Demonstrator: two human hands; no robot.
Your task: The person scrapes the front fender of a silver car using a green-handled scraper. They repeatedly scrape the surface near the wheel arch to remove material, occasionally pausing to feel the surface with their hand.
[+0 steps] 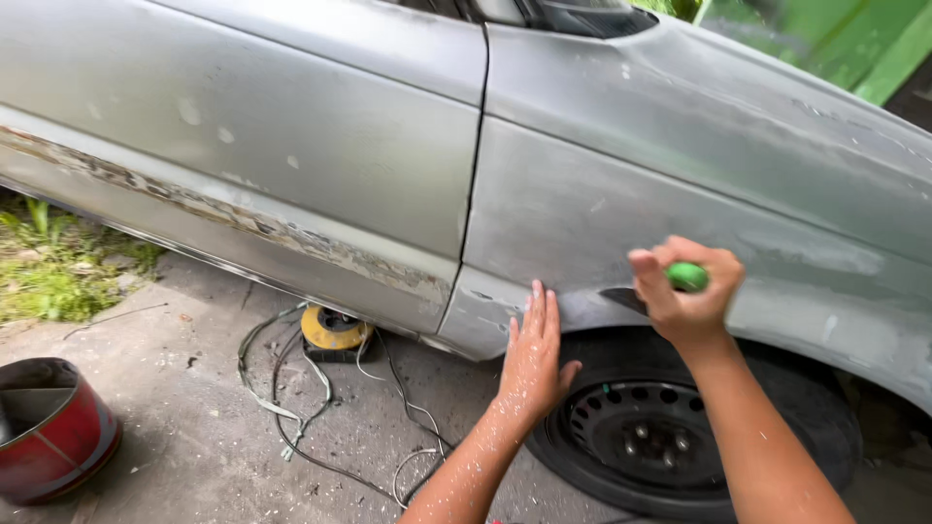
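Outside on grey concrete ground point(194, 427), a silver car fender point(602, 194) fills most of the view, dull and scratchy from sanding. Next to it is the car door point(291, 146), with a long strip of rust and peeled paint low down.

The left hand point(532, 354) is open and flat, fingers together, and its fingertips touch the bottom edge of the fender just above the black wheel point(670, 427). White dust speckles the hand and arm. The right hand point(684, 291) is closed around a small green tool point(687, 277) and presses it on the fender, just above the wheel arch. Most of the tool is hidden in the fist, so I cannot tell what kind it is.

What could go wrong: the left fingertips sit close to the tool, so a slip might scrape them. The wheel arch edge looks thin and could cut skin. Pushing too hard in one spot might dig a dip into the metal.

Down and to the left of the left hand, loose cords point(301, 408) lie tangled by a round yellow thing point(333, 330). A foot could catch there. Far left sits a red bucket point(58, 432), with grass point(58, 267) behind it. A green wall point(854, 39) shows above the right hand. No labels or signs show anywhere.
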